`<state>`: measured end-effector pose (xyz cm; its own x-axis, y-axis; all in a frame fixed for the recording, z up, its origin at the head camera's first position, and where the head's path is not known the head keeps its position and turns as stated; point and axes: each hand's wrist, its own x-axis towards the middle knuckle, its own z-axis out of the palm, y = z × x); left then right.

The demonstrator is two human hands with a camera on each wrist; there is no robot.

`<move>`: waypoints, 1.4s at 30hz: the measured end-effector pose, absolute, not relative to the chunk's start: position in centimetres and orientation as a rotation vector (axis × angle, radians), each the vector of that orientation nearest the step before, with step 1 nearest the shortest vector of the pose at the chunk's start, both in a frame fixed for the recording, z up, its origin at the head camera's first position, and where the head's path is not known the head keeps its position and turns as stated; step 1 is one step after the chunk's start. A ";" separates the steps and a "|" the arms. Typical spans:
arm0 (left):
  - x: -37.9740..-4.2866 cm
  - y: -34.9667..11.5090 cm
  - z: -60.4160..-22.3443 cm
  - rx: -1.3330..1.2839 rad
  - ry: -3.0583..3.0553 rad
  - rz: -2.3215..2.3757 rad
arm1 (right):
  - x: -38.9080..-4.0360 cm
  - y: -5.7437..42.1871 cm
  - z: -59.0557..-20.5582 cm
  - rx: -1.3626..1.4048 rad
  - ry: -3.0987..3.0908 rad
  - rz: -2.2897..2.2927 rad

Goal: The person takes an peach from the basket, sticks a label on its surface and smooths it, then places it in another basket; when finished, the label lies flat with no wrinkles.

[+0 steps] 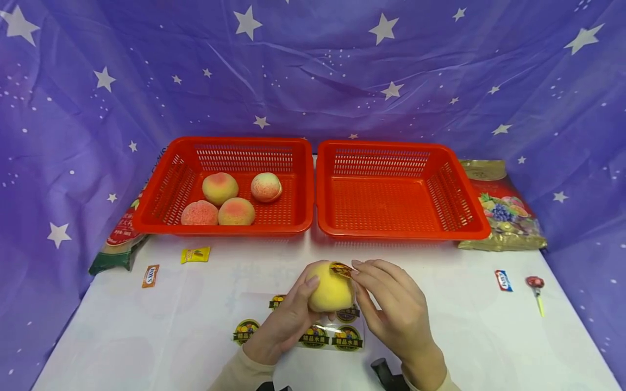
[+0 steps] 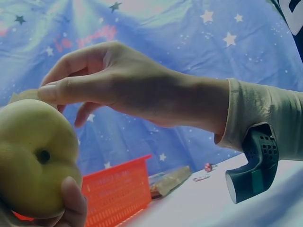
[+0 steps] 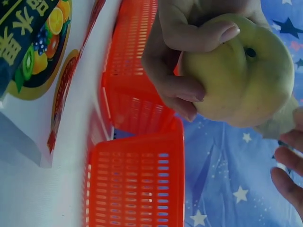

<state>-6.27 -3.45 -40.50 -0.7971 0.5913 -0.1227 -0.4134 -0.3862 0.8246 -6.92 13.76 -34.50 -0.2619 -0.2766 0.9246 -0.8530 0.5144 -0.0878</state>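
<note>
My left hand grips a smooth yellow fruit from its left side. In the left wrist view, the lobed fruit shows a small dark pit. A dark-and-gold round sticker lies against the fruit's upper right and stands partly off it. Thumb and fingertips of my right hand pinch the sticker's free edge; the right wrist view shows its pale back. Beneath both hands lies a clear sheet of matching stickers, partly covered by the left hand.
Behind the hands, a red basket holds several peaches; another red basket stands to its right. Bags flank the baskets. Small candies lie at left, and a wrapped candy and lollipop at right.
</note>
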 end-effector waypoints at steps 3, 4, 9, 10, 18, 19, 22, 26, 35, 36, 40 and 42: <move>-6.4 -3.5 -40.5 0.254 1.229 2.195 | -6.8 13.7 -34.5 1.003 -1.823 0.742; -6.4 -3.5 -40.5 0.254 1.231 2.196 | -6.8 13.7 -34.5 1.014 -1.831 0.740; -6.5 -3.6 -40.6 0.263 1.244 2.201 | -6.7 13.6 -34.5 1.033 -1.856 0.721; -6.5 -3.6 -40.7 0.263 1.245 2.203 | -6.7 13.6 -34.5 1.036 -1.860 0.718; -6.7 -3.6 -40.9 0.285 1.251 2.209 | -6.7 13.4 -34.4 1.051 -1.888 0.700; -6.7 -3.7 -40.9 0.290 1.253 2.211 | -6.6 13.4 -34.4 1.051 -1.890 0.700; -6.6 -3.8 -40.9 0.294 1.262 2.217 | -6.6 13.4 -34.4 1.055 -1.893 0.694; -6.6 -3.9 -41.0 0.288 1.274 2.220 | -6.5 13.3 -34.6 1.072 -1.903 0.672; -6.6 -4.1 -41.3 0.284 1.278 2.267 | -6.3 12.9 -34.7 1.097 -1.935 0.645; -6.6 -4.2 -41.3 0.285 1.278 2.278 | -6.3 12.8 -34.7 1.098 -1.934 0.646; -6.5 -4.3 -41.5 0.274 1.271 2.279 | -6.3 12.4 -34.6 1.092 -1.915 0.660; -6.5 -4.3 -41.6 0.260 1.263 2.266 | -6.3 12.2 -34.6 1.084 -1.890 0.669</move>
<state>-6.49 -4.33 -41.57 -0.8420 0.5327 -0.0858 -0.3532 -0.4240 0.8339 -6.32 12.22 -34.61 -0.2774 -0.4285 0.8599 -0.8740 0.4843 -0.0406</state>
